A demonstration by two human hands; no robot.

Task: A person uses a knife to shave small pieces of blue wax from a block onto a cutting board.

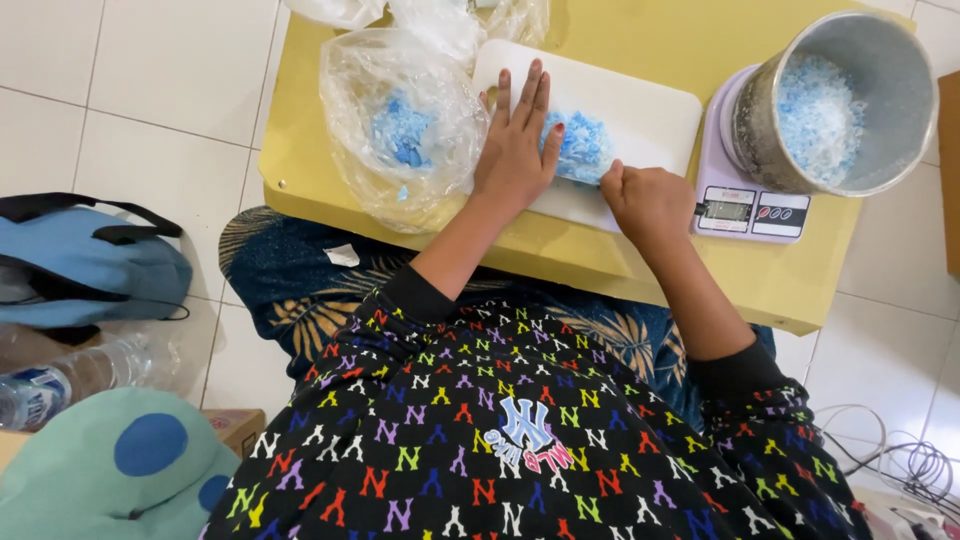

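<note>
A white cutting board [655, 112] lies on a small yellow table [600, 260] with a pile of pale blue chips [583, 145] on it. My left hand [517, 145] lies flat on the board, fingers spread, beside the left side of the pile. My right hand [648, 200] is closed in a fist at the pile's near right edge; what it grips is hidden. A clear plastic bag [400, 125] with blue chunks inside sits left of the board.
A metal pot [835, 100] of blue-white chips stands on a lilac kitchen scale [745, 210] at the table's right. More plastic bags [440, 15] lie at the far edge. On the tiled floor to the left are a blue bag [90, 270] and a plastic bottle [70, 375].
</note>
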